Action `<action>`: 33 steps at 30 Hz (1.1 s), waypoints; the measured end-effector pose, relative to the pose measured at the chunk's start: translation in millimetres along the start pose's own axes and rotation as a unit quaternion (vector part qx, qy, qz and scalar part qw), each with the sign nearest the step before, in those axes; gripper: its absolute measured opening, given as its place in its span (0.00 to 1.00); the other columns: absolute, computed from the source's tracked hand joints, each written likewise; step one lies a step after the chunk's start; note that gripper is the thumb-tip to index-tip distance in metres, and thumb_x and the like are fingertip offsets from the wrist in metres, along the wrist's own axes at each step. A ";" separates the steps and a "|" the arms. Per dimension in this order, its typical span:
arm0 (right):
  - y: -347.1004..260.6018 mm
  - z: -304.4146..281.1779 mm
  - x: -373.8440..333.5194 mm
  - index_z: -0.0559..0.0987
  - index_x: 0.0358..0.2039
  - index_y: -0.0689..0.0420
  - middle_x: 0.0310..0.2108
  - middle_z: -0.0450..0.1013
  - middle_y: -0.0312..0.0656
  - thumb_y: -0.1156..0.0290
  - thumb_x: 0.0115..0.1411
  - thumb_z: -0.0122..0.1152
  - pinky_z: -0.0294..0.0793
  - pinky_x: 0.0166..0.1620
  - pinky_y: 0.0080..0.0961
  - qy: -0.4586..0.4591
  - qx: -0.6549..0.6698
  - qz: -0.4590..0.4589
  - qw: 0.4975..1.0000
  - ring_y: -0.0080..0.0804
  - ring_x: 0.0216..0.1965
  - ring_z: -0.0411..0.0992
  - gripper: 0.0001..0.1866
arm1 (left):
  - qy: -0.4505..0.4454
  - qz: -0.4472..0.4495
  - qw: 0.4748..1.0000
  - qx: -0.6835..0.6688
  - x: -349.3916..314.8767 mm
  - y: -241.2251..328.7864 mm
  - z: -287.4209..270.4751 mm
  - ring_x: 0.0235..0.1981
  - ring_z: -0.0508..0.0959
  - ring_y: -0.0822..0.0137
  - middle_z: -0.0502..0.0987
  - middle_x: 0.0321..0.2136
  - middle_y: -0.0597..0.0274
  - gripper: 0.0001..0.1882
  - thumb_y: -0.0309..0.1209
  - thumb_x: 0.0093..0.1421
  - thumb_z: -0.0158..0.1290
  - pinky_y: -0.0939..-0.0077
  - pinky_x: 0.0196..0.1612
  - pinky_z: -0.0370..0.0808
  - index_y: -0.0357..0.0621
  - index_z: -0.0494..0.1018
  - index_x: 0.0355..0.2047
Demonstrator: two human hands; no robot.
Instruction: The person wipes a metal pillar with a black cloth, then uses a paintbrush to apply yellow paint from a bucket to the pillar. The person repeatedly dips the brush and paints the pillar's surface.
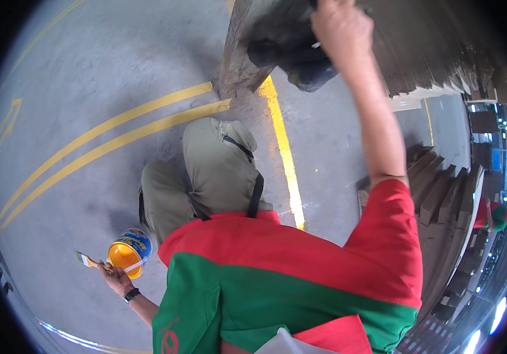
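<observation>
Down at the left, my left hand (116, 279) is closed round the wooden handle of a paintbrush (89, 260), its bristles pointing away to the left. Right beside that hand is a paint bucket (137, 241), blue outside and yellow inside, tilted with its mouth toward me. A pale strip crosses the bucket's mouth near my fingers; whether I grip it too is unclear. My right hand (342, 32) reaches far forward, its fingers closed at the top edge. What they grip is mostly hidden, next to a crumpled black bag-like bundle (300, 59) against a worn post (235, 53).
A painted yellow line (283, 147) runs from the post toward my knees, and a yellow double stripe (106, 130) curves left across the grey floor. Stacked brown sheets (442, 53) stand front right, more brown boards (442, 189) at right. Another person (492, 215) is at far right.
</observation>
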State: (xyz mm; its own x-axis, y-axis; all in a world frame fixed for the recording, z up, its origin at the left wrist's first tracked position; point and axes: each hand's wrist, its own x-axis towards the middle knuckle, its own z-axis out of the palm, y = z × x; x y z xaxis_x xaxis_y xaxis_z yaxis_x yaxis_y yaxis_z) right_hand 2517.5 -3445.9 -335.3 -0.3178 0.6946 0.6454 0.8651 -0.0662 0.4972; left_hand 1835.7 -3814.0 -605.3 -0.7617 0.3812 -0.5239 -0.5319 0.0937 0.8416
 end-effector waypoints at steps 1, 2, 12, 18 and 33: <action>-22.3 25.4 -27.8 0.74 0.47 0.56 0.27 0.72 0.44 0.69 0.57 0.60 0.76 0.18 0.29 -0.026 -0.048 0.009 0.998 0.35 0.18 0.77 0.17 | -0.001 -0.001 1.000 0.001 -3.4 1.7 -0.9 0.16 0.63 0.84 0.74 0.25 0.76 0.18 0.39 0.70 0.55 0.87 0.17 0.55 0.48 0.73 0.56; -47.8 57.8 -57.6 0.72 0.55 0.59 0.29 0.70 0.45 0.68 0.58 0.59 0.77 0.19 0.27 -0.044 -0.055 0.038 0.997 0.33 0.19 0.78 0.24 | -0.002 0.000 1.000 -0.003 -5.3 2.1 -0.9 0.15 0.62 0.84 0.74 0.24 0.76 0.18 0.40 0.69 0.55 0.87 0.16 0.54 0.48 0.73 0.55; -234.2 244.8 -279.4 0.73 0.57 0.56 0.50 0.76 0.57 0.67 0.64 0.55 0.80 0.51 0.42 -0.619 0.185 0.073 0.759 0.50 0.50 0.79 0.20 | 0.001 0.007 1.000 0.005 -9.1 15.2 -11.7 0.14 0.58 0.84 0.74 0.24 0.75 0.15 0.40 0.69 0.56 0.86 0.16 0.54 0.49 0.74 0.51; -205.0 233.8 -258.0 0.69 0.61 0.55 0.48 0.74 0.60 0.69 0.61 0.56 0.82 0.44 0.45 -0.386 0.279 0.152 0.866 0.55 0.44 0.80 0.26 | 0.000 -0.008 1.000 0.002 -17.6 16.5 -1.3 0.14 0.58 0.84 0.74 0.24 0.75 0.13 0.41 0.70 0.54 0.87 0.16 0.53 0.49 0.74 0.50; -220.4 277.8 -290.1 0.68 0.65 0.47 0.58 0.72 0.56 0.62 0.63 0.56 0.76 0.57 0.45 -0.547 0.276 0.227 0.757 0.51 0.57 0.74 0.28 | -0.032 0.003 0.999 0.003 -20.7 25.0 0.6 0.15 0.55 0.83 0.75 0.25 0.75 0.12 0.40 0.71 0.52 0.86 0.15 0.52 0.50 0.75 0.50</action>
State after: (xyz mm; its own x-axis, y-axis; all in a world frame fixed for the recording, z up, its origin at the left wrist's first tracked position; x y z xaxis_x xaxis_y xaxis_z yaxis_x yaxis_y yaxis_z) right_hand 2526.8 -3433.8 -793.2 0.3108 0.8882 -0.3385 0.9153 -0.3757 -0.1454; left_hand 1838.5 -3819.0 -573.2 -0.7399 0.4400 -0.5088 -0.5248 0.0956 0.8458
